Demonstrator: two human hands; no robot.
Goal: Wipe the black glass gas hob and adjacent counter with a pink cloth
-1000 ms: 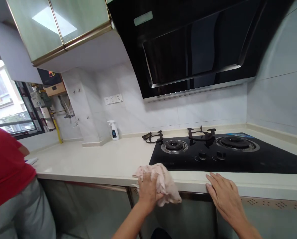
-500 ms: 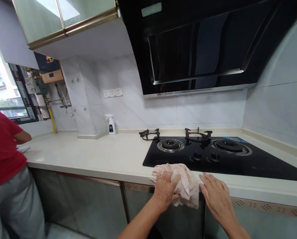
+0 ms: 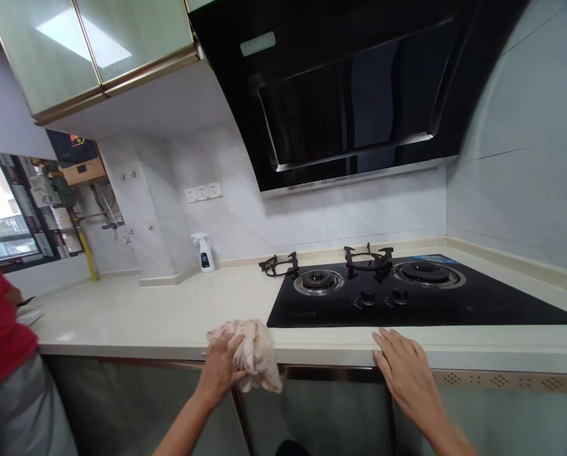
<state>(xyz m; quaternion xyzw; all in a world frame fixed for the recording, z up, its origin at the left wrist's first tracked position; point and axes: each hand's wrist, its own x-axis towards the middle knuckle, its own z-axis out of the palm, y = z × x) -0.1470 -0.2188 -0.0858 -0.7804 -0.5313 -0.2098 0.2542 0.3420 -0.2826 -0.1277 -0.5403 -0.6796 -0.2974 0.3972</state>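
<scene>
A pale pink cloth (image 3: 257, 354) is bunched under my left hand (image 3: 220, 368), whose fingers grip it at the counter's front edge. Part of the cloth hangs down over the edge. My right hand (image 3: 404, 370) rests flat on the edge of the white countertop (image 3: 169, 316), fingers stretched out and holding nothing. Just behind it lies the black gas hob (image 3: 420, 304), with two burners and two knobs. Two black pan supports, the left one (image 3: 278, 266) and the right one (image 3: 369, 256), are off the burners towards the back.
A white spray bottle (image 3: 204, 253) stands by the wall below the sockets (image 3: 204, 192). Overhead slopes a black range hood (image 3: 350, 107), beside a wall cabinet (image 3: 97, 44). At the far left a person in a red top (image 3: 2, 323) stands at the counter.
My left hand has slid the cloth leftwards along the counter edge, from in front of the hob to left of it. My right hand stays at the edge. The view has tilted and shifted slightly.
</scene>
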